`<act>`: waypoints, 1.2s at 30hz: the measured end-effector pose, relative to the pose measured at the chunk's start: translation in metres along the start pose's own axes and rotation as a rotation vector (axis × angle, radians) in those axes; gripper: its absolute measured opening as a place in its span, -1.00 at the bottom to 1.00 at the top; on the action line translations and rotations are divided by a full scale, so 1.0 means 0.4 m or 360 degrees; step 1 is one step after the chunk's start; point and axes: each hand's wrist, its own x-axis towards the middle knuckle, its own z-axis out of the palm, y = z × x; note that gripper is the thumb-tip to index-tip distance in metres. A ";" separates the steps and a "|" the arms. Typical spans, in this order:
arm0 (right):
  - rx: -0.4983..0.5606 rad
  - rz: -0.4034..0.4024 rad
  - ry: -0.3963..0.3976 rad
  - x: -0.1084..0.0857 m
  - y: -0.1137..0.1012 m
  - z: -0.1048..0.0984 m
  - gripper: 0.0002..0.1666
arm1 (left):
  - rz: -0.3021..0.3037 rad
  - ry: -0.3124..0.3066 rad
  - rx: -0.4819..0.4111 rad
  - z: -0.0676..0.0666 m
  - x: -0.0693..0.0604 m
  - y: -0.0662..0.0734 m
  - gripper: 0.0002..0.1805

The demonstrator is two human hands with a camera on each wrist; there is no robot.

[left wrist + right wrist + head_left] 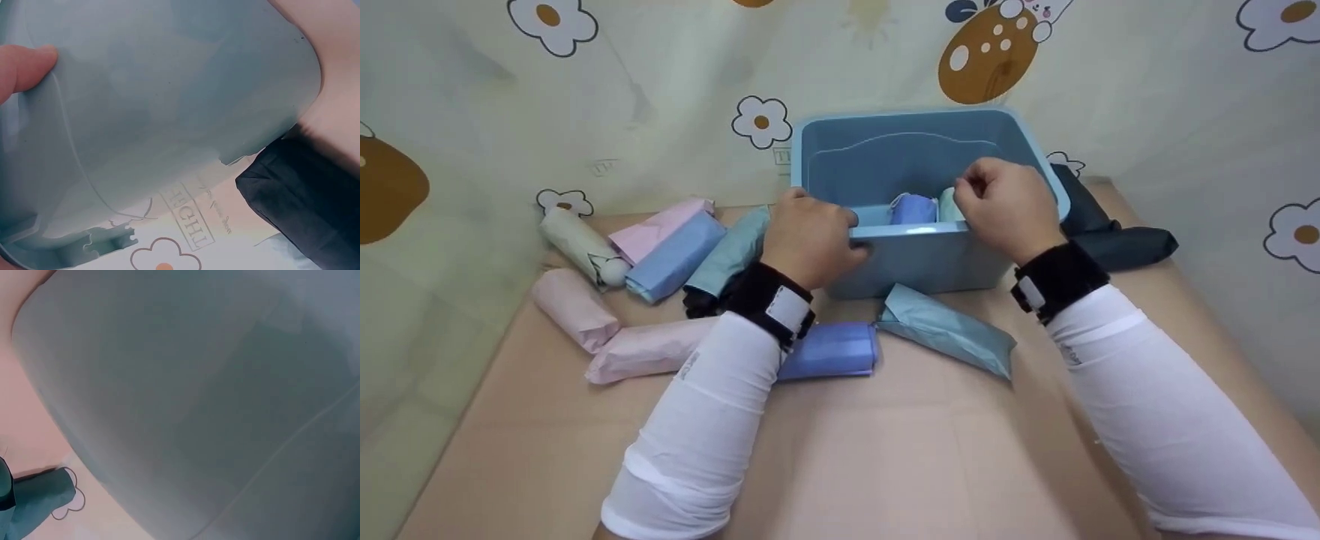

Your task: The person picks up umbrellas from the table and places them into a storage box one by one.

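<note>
A blue plastic bin stands at the back of the table. My left hand grips its front left rim; in the left wrist view the thumb presses on the wall. Over the front right rim is my right hand, fingers curled; whether it holds anything is hidden. Inside lie a blue roll with a thin loop and a pale green roll beside the right hand. The right wrist view shows the bin's wall but no fingers.
Several rolled fabric bundles, resembling folded umbrellas, lie around: pink, blue and teal on the left, blue and teal before the bin, black at right. A patterned curtain hangs behind.
</note>
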 end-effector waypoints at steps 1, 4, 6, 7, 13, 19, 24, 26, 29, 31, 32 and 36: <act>0.0002 -0.0025 0.0021 0.000 0.002 -0.001 -0.68 | 0.0002 0.0007 -0.0001 0.000 0.001 0.000 -0.56; 0.0016 -0.0094 0.0093 -0.002 0.012 -0.004 -0.69 | 0.0006 0.0020 -0.0009 -0.001 0.003 -0.001 -0.56; 0.0023 -0.0126 0.0129 -0.007 0.022 -0.006 -0.68 | 0.0007 0.0018 -0.0009 -0.001 0.004 -0.002 -0.56; 0.0026 -0.0137 0.0144 -0.011 0.028 -0.008 -0.68 | 0.0006 0.0011 -0.0007 -0.001 0.004 -0.002 -0.56; 0.0053 -0.0275 0.0318 -0.034 0.094 -0.019 -0.67 | -0.0024 -0.0042 -0.0001 -0.005 0.010 -0.004 -0.56; 0.0218 -0.0233 0.0544 -0.067 0.171 -0.027 -0.72 | -0.0027 -0.0073 0.0018 -0.004 0.018 0.000 -0.54; 0.0284 0.0159 0.0562 -0.076 0.239 -0.055 -0.49 | -0.0048 -0.0082 0.0023 -0.008 0.020 0.000 -0.56; 0.0257 0.0320 0.0530 -0.073 0.265 -0.070 -0.44 | -0.0051 -0.0087 0.0023 -0.009 0.020 0.000 -0.56; 0.0155 0.0533 0.0364 -0.067 0.302 -0.095 -0.36 | -0.0044 -0.0067 0.0018 -0.009 0.020 -0.002 -0.56; 0.0058 0.0649 0.0178 -0.065 0.327 -0.110 -0.27 | -0.0036 -0.0040 0.0016 -0.006 0.019 -0.003 -0.56; 0.0007 0.0696 0.0068 -0.065 0.339 -0.116 -0.22 | -0.0033 -0.0027 0.0017 -0.004 0.018 -0.004 -0.56; -0.0149 0.0859 -0.0349 -0.074 0.386 -0.123 0.00 | -0.0028 -0.0009 0.0034 0.002 0.017 -0.005 -0.56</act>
